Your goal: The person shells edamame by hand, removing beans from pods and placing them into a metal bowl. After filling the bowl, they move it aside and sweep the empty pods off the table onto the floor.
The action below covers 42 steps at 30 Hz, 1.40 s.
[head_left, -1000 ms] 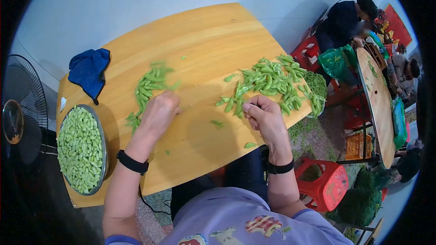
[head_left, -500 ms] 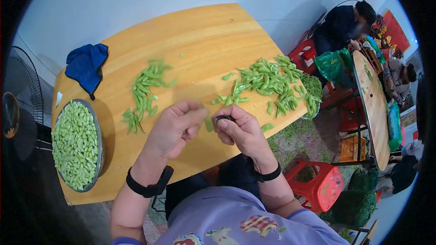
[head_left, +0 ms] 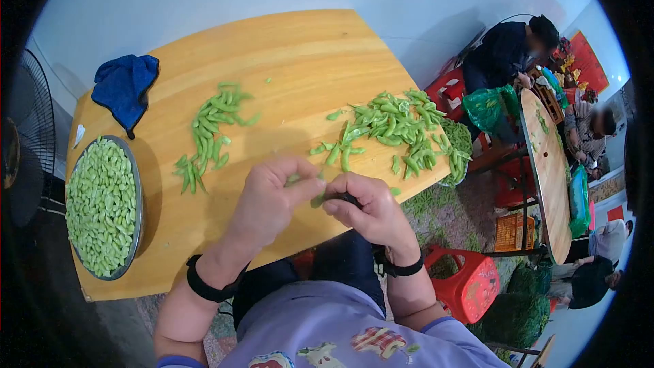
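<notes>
My left hand [head_left: 272,194] is above the table's near edge, its thumb and forefinger closed on a green pod [head_left: 317,199]. Touching the same pod from the right, my right hand [head_left: 364,206] is closed round a small dark tool [head_left: 346,197]. Beyond my hands lies a small pile of pods [head_left: 211,126]. A larger heap of pods [head_left: 392,123] spreads over the table's right end. At the left stands a metal bowl [head_left: 139,208] full of shelled green beans [head_left: 102,204].
A blue cloth [head_left: 126,88] lies on the wooden table [head_left: 286,48] at the back left. A fan [head_left: 30,136] stands left. Right are a red stool [head_left: 470,285], an orange crate [head_left: 514,232], another table [head_left: 548,170] and several people [head_left: 504,54].
The view has shifted slightly, so the table and bowl sit a little further left. My left hand's fingers have moved closer to my right hand, onto the pod.
</notes>
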Available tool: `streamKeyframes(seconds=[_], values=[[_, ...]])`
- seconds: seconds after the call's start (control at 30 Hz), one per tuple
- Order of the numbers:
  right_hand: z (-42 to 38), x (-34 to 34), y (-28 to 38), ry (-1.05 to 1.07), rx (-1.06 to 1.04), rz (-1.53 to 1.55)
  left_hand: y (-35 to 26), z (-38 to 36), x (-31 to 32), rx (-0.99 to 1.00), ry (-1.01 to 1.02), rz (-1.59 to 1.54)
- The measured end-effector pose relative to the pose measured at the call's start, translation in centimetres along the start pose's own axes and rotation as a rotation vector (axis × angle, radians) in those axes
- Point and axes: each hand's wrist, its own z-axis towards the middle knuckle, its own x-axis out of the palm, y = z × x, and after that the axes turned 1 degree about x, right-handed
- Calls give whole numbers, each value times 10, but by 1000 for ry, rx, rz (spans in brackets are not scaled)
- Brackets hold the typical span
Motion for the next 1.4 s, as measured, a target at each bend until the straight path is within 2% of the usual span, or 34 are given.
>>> streamKeyframes(seconds=[0.03,0.17,0.23,0.27,0.33,0.47,0.53,0.57,0.63,0.7,0.77,0.87,0.9,0.97,1.03,1.07,1.1,1.13,1.17,1.23,1.27,1.3,1.37,1.4], values=[[1,0,0,-13,-199,-285,3,-1,0,78,7,98],[-6,2,9,-33,-195,-341,0,-7,4,73,22,59],[-11,0,12,51,186,297,-2,-9,1,-175,106,-287],[-12,-3,8,49,188,297,2,-9,-1,-178,108,-287],[-14,-7,-4,212,310,800,14,-10,-3,-236,272,-576],[-17,-4,-2,218,344,853,23,-13,1,-283,279,-709],[-15,2,13,-103,401,296,14,-9,8,-337,74,-522],[-15,5,16,-98,397,293,16,-7,10,-331,71,-521],[-19,12,20,-242,133,-187,23,-7,13,-97,77,-99],[-20,12,20,-253,169,-168,15,-7,14,-106,76,-69],[-21,10,21,-237,300,153,12,-8,14,-113,78,-37],[-17,3,19,-204,409,334,17,-7,14,5,70,69],[-16,0,18,-205,407,336,18,-7,13,6,83,48],[-13,-4,12,-195,408,719,17,-7,11,8,92,28],[-10,0,9,-208,386,740,12,-5,10,-117,97,-171],[-9,6,10,-279,350,615,13,-4,11,-109,93,-169],[-9,12,12,-344,314,490,17,-4,15,-182,26,-374],[-9,18,13,-364,267,478,19,-4,17,-252,-42,-580],[-8,23,12,-350,263,478,20,-4,18,-242,-53,-580],[-7,32,7,-431,97,133,21,-6,19,-380,-38,-753],[-7,34,-1,-456,-2,-49,18,-5,20,-352,-50,-660],[-5,34,0,-433,-8,-46,19,-5,20,-339,-71,-664],[1,37,3,-496,-308,-525,20,-5,16,-309,-26,-726],[1,40,3,-511,-260,-497,19,-6,18,-295,-83,-748]])
